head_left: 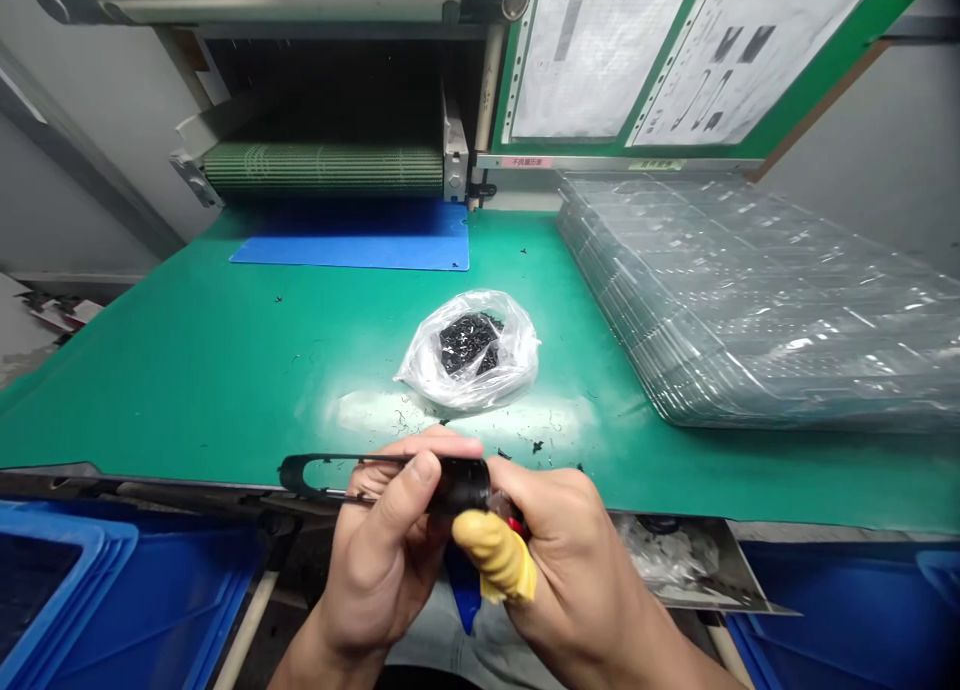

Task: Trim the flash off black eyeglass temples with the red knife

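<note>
My left hand (394, 540) is closed around a long black plastic part (461, 482). Its left end is an open loop, and its right end is solid and rounded. My right hand (559, 550) is closed against that solid end, with a yellow finger cot (495, 555) on its thumb. Between the right thumb and fingers a small red piece (516, 523) shows; most of what it belongs to is hidden. A blue pointed piece (463, 590) hangs below the hands, and what it is attached to cannot be seen.
Ahead on the green table (187, 370) lies a clear bag (517, 355) of small black bits, with scraps around it. Stacked clear trays (750, 310) stand right. A conveyor (322, 170) ends above a blue sheet (352, 240). Blue bins (172, 590) flank the table's front edge.
</note>
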A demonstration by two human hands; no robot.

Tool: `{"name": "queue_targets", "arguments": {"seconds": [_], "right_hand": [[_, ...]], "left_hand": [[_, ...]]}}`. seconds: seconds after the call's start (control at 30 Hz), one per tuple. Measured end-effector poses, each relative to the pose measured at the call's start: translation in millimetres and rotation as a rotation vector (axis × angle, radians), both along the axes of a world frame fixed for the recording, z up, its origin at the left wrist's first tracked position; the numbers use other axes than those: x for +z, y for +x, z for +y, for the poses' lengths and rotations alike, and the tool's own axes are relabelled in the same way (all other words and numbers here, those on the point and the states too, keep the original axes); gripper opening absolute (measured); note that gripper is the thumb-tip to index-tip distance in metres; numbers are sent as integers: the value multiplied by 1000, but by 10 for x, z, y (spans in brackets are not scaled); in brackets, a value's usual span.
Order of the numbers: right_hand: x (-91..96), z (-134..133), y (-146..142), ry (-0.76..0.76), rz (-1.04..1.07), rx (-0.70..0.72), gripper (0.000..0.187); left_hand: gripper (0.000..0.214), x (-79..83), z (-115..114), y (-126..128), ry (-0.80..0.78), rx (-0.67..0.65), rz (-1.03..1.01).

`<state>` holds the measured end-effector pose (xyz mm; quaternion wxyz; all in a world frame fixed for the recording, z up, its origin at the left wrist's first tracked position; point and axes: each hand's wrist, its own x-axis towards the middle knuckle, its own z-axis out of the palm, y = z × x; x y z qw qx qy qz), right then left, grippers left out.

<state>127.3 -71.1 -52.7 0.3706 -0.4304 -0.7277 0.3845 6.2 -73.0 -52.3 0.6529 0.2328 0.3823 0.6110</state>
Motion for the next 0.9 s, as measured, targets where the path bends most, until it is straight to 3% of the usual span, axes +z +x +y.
{"name": "queue_targets", "arguments": {"seconds": [0.1, 0.17, 0.23, 0.3, 0.37, 0.43, 0.5, 0.53, 0.6, 0.67, 0.8, 0.9], "right_hand": [[-22, -57, -36, -111, 128, 118, 43], [-23, -68, -16, -147, 210, 105, 44], [-21, -42, 27, -241, 275, 34, 40], [-33, 13, 67, -316, 334, -46, 34], [-72, 72, 94, -201, 329, -139, 24], [-122, 112, 115, 86, 226, -220, 11], [-149, 125, 143, 327, 108, -144, 19], [-144, 123, 162, 372, 73, -53, 20], [-90, 105, 206, 331, 48, 146, 8], [8, 82, 255, 238, -15, 250, 14], [212, 63, 322, 290, -343, 242, 13], [286, 65, 331, 393, -503, 265, 18]], "left_hand": [[18, -52, 47, -46, 89, 44, 65], [18, -102, 90, -105, 68, 47, 64], [16, -160, 143, -169, 111, -17, 75], [18, -217, 202, -220, 215, -168, 124], [29, -255, 255, -252, 232, -276, 155], [41, -261, 292, -274, 129, -250, 176], [47, -239, 306, -297, 55, -151, 191], [47, -223, 304, -309, 57, -119, 196], [45, -191, 287, -327, 113, -124, 164], [45, -165, 259, -327, 179, -219, 64], [46, -109, 195, -280, 252, -449, -137], [48, -61, 165, -257, 226, -532, -133]]}}
